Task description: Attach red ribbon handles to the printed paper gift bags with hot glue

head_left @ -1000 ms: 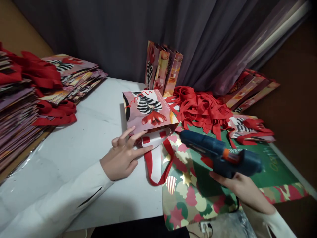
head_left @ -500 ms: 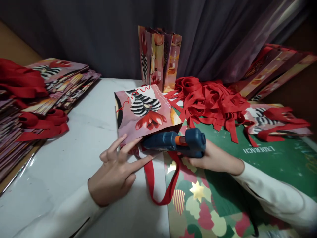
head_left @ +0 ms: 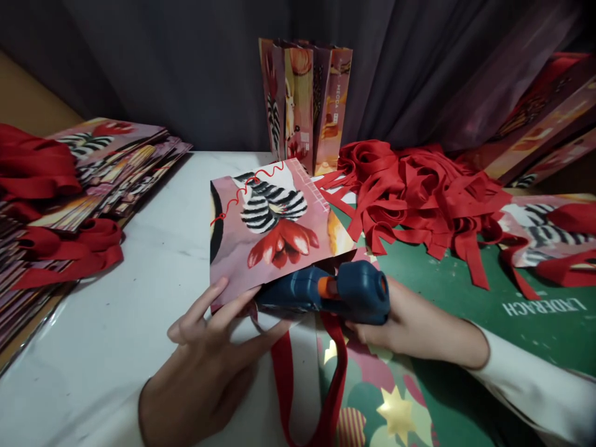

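Note:
A paper bag (head_left: 279, 230) lies flat, printed with a zebra-striped figure and a red flower, its mouth toward me. My left hand (head_left: 209, 360) is at the mouth's left side, two fingertips on the upper panel and another finger stretched along the lower edge. In my right hand (head_left: 405, 323) is a dark blue glue gun (head_left: 298, 288) with an orange part. Its front end goes into the bag's mouth, so the nozzle is hidden. A red ribbon handle (head_left: 336, 379) loops out of the bag toward me, below the glue gun.
Red ribbons (head_left: 410, 192) are heaped right of the bag. Several finished-looking bags (head_left: 305, 105) stand behind it by the dark curtain (head_left: 186, 74). Stacked flat bags (head_left: 139, 161) with red ribbons fill the left. A green printed sheet (head_left: 447, 292) lies under my right arm.
The view has moved closer, so the bag and glue gun appear larger and lower. The glue gun remains in the bag's mouth, and both hands keep nearly the same hold.

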Available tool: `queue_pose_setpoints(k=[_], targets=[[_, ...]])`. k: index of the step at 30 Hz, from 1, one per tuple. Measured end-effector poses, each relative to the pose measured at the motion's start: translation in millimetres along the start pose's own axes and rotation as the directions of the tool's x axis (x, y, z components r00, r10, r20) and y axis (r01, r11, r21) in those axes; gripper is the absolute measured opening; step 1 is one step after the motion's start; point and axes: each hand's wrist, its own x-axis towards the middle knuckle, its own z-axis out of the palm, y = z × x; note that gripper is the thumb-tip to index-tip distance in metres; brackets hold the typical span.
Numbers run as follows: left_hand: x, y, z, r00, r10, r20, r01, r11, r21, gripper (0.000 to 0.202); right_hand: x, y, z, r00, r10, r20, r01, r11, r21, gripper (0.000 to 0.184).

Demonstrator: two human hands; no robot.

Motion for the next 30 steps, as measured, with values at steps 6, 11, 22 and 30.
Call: queue_pose_setpoints(k=[6, 11, 22, 30], targets=[[-3, -6, 5.7, 0.999, 0.013, -0.034, -0.015, 0.999, -0.043, 0.057, 4, -7, 2, 0.999, -0.044, -0.003, 0.044, 0.998, -0.041, 0.016], [-2, -5, 1.9, 1.0, 0.014, 0.01, -0.013, 0.996, -0.086, 0.054, 2, -4, 2, 1.0, -0.02, -0.017, 0.019, 0.998, -0.054, 0.021], [1, 1, -2.0, 0.999, 0.038, -0.001, -0.038, 0.998, -0.041, 0.055, -12, -3, -14, 0.997, -0.042, -0.072, 0.021, 0.963, -0.268, 0.011], [1, 3, -0.8, 1.0, -0.001, 0.017, 0.002, 0.997, -0.073, 0.059, -24, -3, -26, 0.992, -0.064, -0.11, 0.008, 0.893, -0.45, 0.01]])
